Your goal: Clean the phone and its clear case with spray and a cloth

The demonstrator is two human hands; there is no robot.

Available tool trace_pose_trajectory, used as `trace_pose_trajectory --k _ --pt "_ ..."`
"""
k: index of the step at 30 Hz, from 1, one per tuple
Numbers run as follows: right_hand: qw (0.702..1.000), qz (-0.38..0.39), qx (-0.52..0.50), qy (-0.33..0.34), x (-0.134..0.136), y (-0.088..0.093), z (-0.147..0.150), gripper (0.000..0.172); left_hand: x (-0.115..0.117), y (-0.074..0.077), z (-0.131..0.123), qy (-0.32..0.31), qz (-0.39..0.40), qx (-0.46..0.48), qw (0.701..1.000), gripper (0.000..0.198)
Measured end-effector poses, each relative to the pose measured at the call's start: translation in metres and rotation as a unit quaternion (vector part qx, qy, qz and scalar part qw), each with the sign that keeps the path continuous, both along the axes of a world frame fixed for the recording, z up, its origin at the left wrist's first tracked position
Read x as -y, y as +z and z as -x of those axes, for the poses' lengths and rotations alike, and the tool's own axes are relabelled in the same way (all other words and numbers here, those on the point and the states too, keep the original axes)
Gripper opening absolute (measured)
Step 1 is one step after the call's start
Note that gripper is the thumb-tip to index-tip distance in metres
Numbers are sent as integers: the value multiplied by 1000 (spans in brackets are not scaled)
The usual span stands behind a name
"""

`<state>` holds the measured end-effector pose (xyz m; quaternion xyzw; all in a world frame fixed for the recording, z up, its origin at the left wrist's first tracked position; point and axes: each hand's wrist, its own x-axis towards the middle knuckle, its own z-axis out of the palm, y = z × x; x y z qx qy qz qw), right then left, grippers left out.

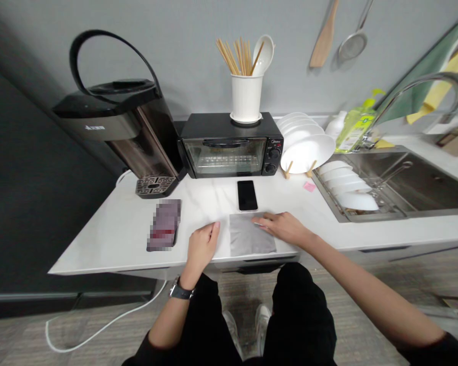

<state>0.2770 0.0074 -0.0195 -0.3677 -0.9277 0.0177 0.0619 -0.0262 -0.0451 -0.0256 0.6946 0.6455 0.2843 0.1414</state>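
A folded grey cloth (248, 240) lies flat near the front edge of the white counter (110, 239). My right hand (284, 226) rests on the cloth's upper right corner, fingers stretched out and lying flat. My left hand (203, 245) sits on the counter just left of the cloth, fingers loosely curled, holding nothing visible. A black phone (247, 195) lies face up just behind the cloth.
A blurred dark flat object (164, 225) lies left of my left hand. Behind stand a water dispenser (132, 134), a black toaster oven (231, 147) with a utensil holder (246, 96), stacked white plates (307, 147), and a sink (404, 183) with dishes at right.
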Motion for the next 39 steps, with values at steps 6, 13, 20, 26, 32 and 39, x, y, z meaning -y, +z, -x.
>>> trace_pose_trajectory --k 6,13,20,26,32,39 --pt "999 -25 31 16 0 1 0 36 2 0 -1 2 -3 11 1000 53" --pt "999 -13 37 -1 5 11 5 35 1 5 0 -2 -3 17 1000 49" --pt "997 4 -69 24 111 9 -3 52 62 26 -32 -183 -16 14 983 47" --pt "978 82 -177 72 176 -13 1 48 108 25 -76 -306 12 -25 952 52" --pt "944 115 -302 58 177 -24 -2 33 105 27 -88 -243 85 38 966 41" --pt "867 30 -482 -126 58 -21 -49 65 80 39 -60 -123 64 88 986 14"
